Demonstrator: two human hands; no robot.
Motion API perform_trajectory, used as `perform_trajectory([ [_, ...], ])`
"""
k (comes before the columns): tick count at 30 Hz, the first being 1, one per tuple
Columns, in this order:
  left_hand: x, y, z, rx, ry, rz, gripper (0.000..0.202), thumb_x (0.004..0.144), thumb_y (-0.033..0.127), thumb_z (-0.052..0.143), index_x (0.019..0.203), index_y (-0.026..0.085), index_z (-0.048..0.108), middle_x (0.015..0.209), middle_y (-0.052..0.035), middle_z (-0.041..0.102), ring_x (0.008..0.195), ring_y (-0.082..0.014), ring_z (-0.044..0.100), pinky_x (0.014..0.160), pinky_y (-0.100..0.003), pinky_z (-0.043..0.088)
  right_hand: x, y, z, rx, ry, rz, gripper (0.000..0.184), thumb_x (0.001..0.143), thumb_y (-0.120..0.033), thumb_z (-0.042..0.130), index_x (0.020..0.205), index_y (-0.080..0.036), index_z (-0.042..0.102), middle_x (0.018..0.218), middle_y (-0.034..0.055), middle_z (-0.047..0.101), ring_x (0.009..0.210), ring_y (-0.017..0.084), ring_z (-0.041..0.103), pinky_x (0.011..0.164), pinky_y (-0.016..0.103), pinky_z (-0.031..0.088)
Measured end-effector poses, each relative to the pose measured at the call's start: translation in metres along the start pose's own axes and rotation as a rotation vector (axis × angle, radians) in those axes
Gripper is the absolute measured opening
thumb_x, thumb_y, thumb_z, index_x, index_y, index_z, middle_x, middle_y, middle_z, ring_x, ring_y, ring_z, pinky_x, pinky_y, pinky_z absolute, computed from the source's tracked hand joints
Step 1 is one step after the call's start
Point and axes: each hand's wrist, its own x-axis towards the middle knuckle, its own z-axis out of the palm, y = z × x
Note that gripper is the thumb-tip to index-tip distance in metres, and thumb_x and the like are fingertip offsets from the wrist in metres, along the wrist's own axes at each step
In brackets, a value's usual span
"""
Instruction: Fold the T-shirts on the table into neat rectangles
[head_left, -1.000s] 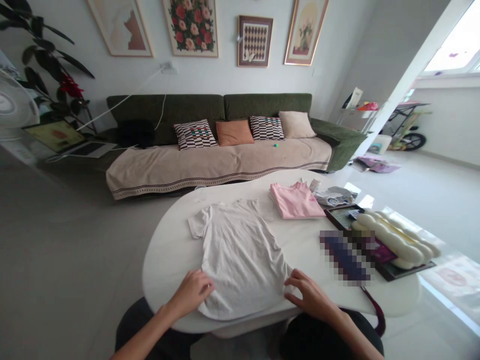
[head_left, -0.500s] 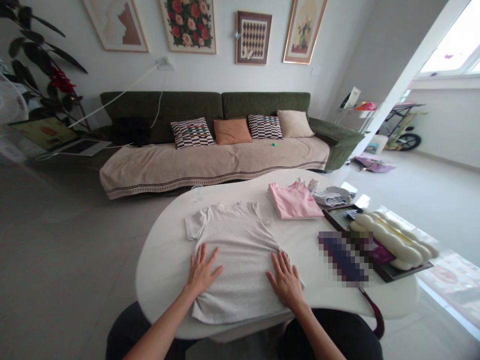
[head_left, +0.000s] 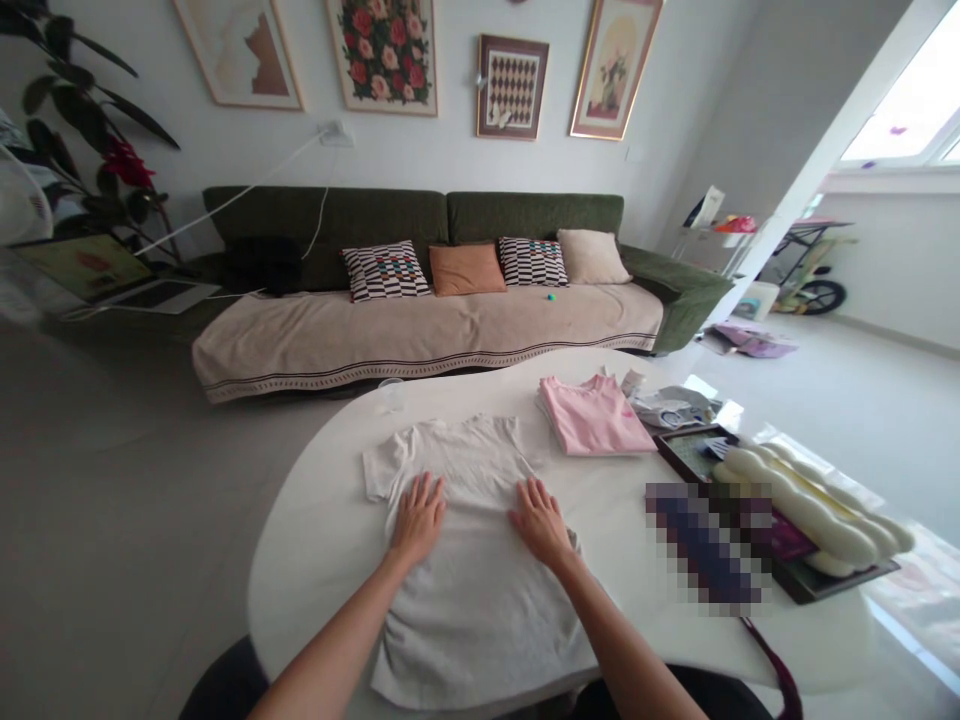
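Note:
A light grey T-shirt [head_left: 480, 600] lies spread on the white table [head_left: 315, 560], its neck toward the sofa and its hem near the front edge. My left hand [head_left: 420, 515] rests flat on the left side of its chest, fingers together and stretched forward. On the right side of the chest my right hand [head_left: 538, 518] lies palm down, thumb apart from the fingers. Neither hand grips the cloth. Small creases run across the shirt between and above the hands.
A folded pink shirt [head_left: 596, 415] lies beyond my right hand. Right of it are a crumpled plastic packet [head_left: 675, 408] and a dark tray [head_left: 806, 590] bearing a cream puffy object [head_left: 814, 505]. A blurred-out dark item [head_left: 705, 545] with a strap lies nearer. A clear cup [head_left: 390, 393] stands at the far edge.
Both hands have slid forward and inward, from the shirt's lower sides up to its chest. The view has shifted slightly, and the shirt's hem shows lower in the picture.

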Motion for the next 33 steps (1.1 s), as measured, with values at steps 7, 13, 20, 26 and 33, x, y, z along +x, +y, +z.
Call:
perform_trajectory([
  [7,0.013,-0.009,-0.016,-0.034,-0.08,0.063,0.044,0.081,0.034,0.045,0.125,0.027,0.047,0.131,-0.0066,0.044,0.12,-0.0243,0.037,0.097,-0.039,0.03,0.003,0.016,0.012,-0.035,-0.133,0.069,0.068,0.078,-0.054,0.044,0.135,-0.022,0.029,0.142,0.0122,0.023,0.13,0.034,0.014,0.094,0.057,0.022],
  [13,0.072,-0.012,-0.018,-0.02,0.062,-0.002,0.043,0.085,0.026,0.035,0.125,0.015,0.045,0.132,-0.0116,0.04,0.124,-0.0241,0.031,0.101,-0.038,0.028,0.073,-0.005,-0.008,-0.029,0.044,0.018,0.045,0.088,-0.029,0.031,0.129,-0.011,0.038,0.14,0.0151,0.028,0.13,0.023,0.019,0.099,0.04,0.024],
  [20,0.091,-0.011,0.016,0.065,0.023,-0.143,0.058,0.083,0.053,0.033,0.136,0.031,0.027,0.144,-0.0071,0.021,0.131,-0.036,0.007,0.097,-0.061,0.012,0.119,-0.002,0.029,-0.032,0.059,0.035,0.065,0.084,-0.057,0.03,0.138,-0.023,0.021,0.145,0.0085,0.015,0.132,0.03,-0.001,0.099,0.054,0.013],
  [26,0.109,-0.014,0.015,0.06,0.008,-0.163,0.058,0.083,0.055,0.031,0.136,0.032,0.024,0.145,-0.0069,0.018,0.131,-0.0363,0.008,0.096,-0.063,0.011,0.136,0.006,0.037,-0.045,0.101,0.034,0.068,0.082,-0.062,0.024,0.138,-0.024,0.019,0.145,0.0075,0.015,0.132,0.03,0.0,0.1,0.053,0.009],
  [33,0.117,-0.014,0.015,0.047,-0.006,-0.188,0.059,0.082,0.055,0.033,0.136,0.033,0.023,0.146,-0.0046,0.016,0.131,-0.0345,0.006,0.098,-0.06,0.01,0.144,0.007,0.036,-0.061,0.106,0.044,0.068,0.082,-0.063,0.024,0.139,-0.024,0.019,0.146,0.0067,0.014,0.132,0.03,0.0,0.1,0.052,0.01],
])
